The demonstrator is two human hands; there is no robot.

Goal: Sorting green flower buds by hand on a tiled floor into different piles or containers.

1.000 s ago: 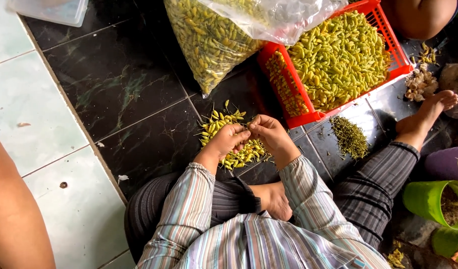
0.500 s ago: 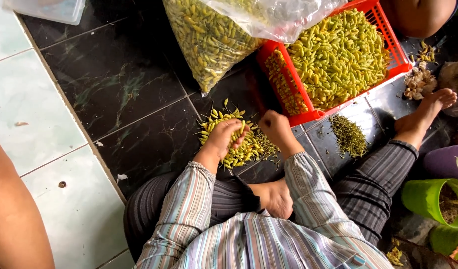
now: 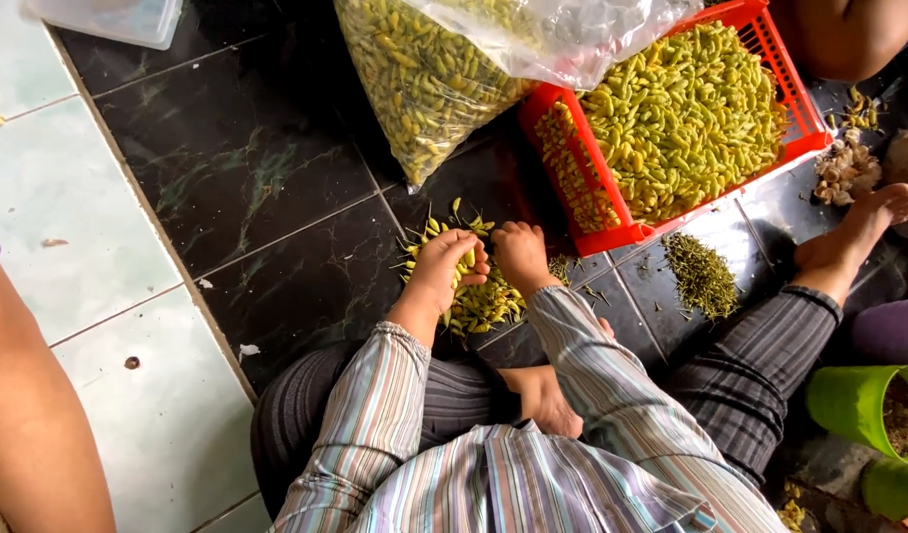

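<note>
Soft even daylight over my lap, faint sheen on the dark floor tiles [image 3: 276,188], mild motion blur, corners slightly stretched.

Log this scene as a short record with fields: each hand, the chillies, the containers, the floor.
left hand: curled over the chilli pile, fingers among the chillies
right hand: resting on the same pile, beside the left
chilli pile: loose yellow-green chillies on dark tile
red basket: heaped with chillies
plastic bag: full of chillies
stem heap: right of pile

The floor was glossy black marbled tile [image 3: 246,168] meeting pale green tile [image 3: 69,188] at left, lit by soft daylight.
</note>
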